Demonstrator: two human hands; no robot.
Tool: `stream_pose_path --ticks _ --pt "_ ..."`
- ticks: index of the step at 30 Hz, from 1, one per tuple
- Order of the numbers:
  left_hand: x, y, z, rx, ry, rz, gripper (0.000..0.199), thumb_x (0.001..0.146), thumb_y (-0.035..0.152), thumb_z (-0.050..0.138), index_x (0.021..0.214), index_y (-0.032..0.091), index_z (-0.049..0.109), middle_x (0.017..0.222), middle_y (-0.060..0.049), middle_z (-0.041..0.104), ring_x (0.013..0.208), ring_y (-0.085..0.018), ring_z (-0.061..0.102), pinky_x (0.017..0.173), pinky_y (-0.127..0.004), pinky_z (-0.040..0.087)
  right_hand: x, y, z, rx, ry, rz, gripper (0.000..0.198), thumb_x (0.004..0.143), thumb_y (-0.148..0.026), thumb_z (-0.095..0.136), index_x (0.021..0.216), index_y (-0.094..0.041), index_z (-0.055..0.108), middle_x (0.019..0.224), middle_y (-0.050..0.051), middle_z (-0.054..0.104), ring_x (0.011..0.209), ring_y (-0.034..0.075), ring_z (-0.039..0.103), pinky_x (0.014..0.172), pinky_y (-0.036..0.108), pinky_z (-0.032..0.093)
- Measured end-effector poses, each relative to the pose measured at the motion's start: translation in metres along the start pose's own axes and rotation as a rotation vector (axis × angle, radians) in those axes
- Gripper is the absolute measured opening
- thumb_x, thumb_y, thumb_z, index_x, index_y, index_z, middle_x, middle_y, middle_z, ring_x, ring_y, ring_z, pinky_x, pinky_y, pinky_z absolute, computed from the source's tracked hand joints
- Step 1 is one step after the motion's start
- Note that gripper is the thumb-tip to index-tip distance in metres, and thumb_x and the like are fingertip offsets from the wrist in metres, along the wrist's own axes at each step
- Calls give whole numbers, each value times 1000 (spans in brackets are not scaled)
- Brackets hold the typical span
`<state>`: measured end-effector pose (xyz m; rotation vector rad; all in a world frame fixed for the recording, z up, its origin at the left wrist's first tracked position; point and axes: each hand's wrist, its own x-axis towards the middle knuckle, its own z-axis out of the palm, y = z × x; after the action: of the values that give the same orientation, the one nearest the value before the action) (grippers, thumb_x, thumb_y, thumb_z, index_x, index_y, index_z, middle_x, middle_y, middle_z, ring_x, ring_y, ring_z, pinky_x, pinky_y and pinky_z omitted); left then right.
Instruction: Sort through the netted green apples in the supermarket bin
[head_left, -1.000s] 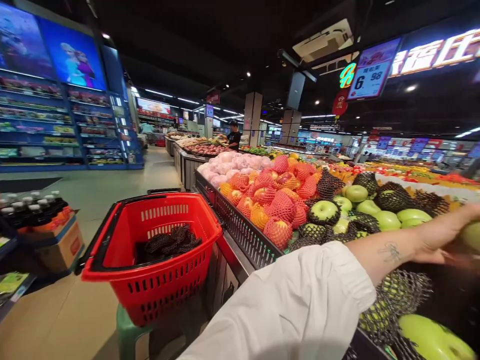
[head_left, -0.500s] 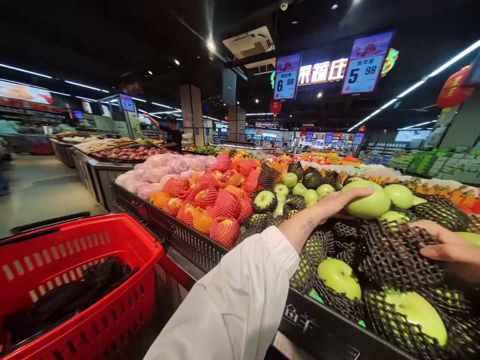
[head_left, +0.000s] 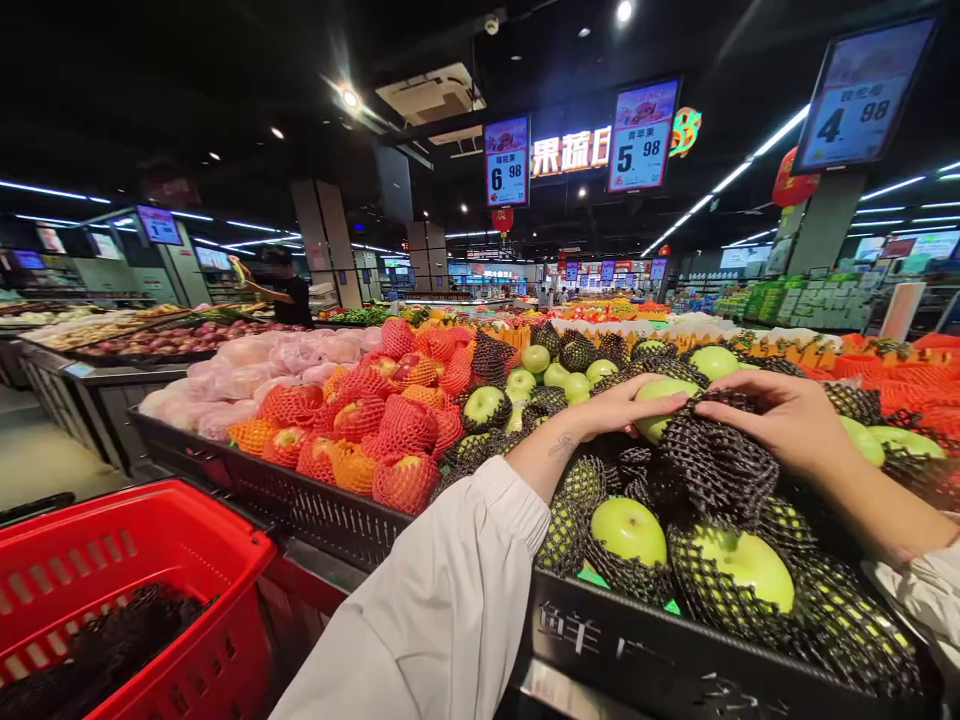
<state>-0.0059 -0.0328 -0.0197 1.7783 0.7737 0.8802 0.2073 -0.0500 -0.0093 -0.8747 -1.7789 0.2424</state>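
Green apple (head_left: 654,402) in left grip (head_left: 626,408), net sleeve (head_left: 709,455) pinched under right grip (head_left: 780,418).

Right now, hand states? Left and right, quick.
Left hand: closed around a green apple, lifted over the crate.
Right hand: fingers pinching the black foam net at that apple.

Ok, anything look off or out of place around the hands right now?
One thing: the red basket holds only loose black nets, no fruit. In the bin, the left hand rests on a green apple and the right hand on a net sleeve. Nothing spilled or damaged.
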Motion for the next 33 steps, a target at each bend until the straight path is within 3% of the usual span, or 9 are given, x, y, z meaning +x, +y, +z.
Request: stream_pose_path --ticks 4,8,13,19,23,25,28,30,33 --pt "3 -6 -1 -55 -79 13 57 84 65 65 120 23 55 82 0 55 70 -13 50 61 -28 36 3 3 2 45 7 47 58 47 -71 86 70 -20 70 70 2 68 62 16 55 65 33 46" --pt "1 -5 -3 53 -35 2 73 64 52 87 123 26 54 100 -1 61 84 -16 56 62 -26 38 3 3 5 102 -21 105 59 45 -69 88 72 -20 68 71 1 67 61 14 51 60 30 42" --pt "-9 5 -4 60 -31 -13 68 65 48 80 125 26 57 105 -2 64 89 -17 59 60 -23 37 0 -3 5 350 -121 279 56 49 -67 87 73 -22 64 64 -2 61 57 14 52 56 29 44" --pt "-12 2 -4 17 -271 -26 66 60 47 78 120 26 61 108 -3 67 90 -19 61 63 -24 40 2 1 5 303 -67 172 57 53 -73 83 68 -22 64 69 0 62 63 17 57 64 32 50" --pt "-11 -1 -2 -66 -366 -36 49 59 52 73 94 21 63 81 -3 67 72 -17 60 55 -24 34 5 10 3 252 -197 163 58 62 -78 75 81 -24 65 74 1 63 63 17 58 64 32 50" --pt "-10 -1 -1 -138 -337 -30 43 59 56 67 80 20 58 65 -2 60 60 -16 55 50 -25 27 1 8 3 325 -301 213 64 67 -83 66 98 -26 65 80 2 66 67 21 63 64 34 52" --pt "-8 1 0 -236 -262 11 42 64 60 58 77 20 54 56 -1 54 50 -14 49 47 -25 21 -8 -2 2 481 -372 206 82 64 -90 59 120 -30 58 103 6 71 89 30 70 76 42 56" --pt "-6 2 1 -269 -204 31 42 68 60 57 79 20 55 57 0 54 49 -13 48 46 -24 22 -12 -6 1 504 -357 146 87 59 -89 64 123 -31 57 118 6 69 108 33 67 89 44 54" --pt "-4 3 2 -301 -92 51 42 64 51 67 91 21 58 66 2 58 53 -11 50 48 -21 27 -9 -3 -1 413 -315 102 78 62 -79 69 121 -30 59 127 6 65 120 35 61 100 44 50"
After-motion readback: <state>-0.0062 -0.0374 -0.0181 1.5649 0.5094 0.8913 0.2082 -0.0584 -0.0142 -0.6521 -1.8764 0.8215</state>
